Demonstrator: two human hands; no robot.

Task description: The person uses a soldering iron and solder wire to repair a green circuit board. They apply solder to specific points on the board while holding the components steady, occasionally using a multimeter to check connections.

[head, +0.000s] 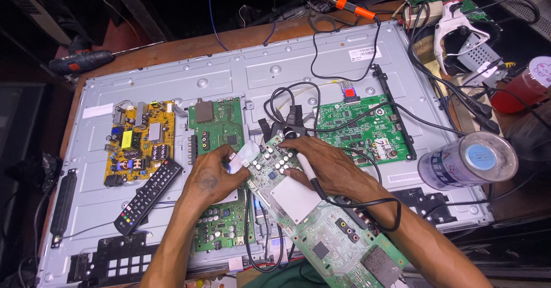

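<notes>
My left hand (213,176) pinches a small white piece (245,154) at the upper edge of a long green circuit board (321,230) that lies tilted across the middle. My right hand (330,164) rests on the same board near its silver capacitors and holds a thin white probe (307,170) with a black cable trailing back over my wrist. The board sits on the open metal back of a flat television panel (275,73).
A yellow power board (139,141), a green board (217,124) and another green board (356,127) are mounted on the panel. A black remote (148,195) lies at left. A plastic jar (468,160), soldering iron (338,2) and tangled cables sit right and back.
</notes>
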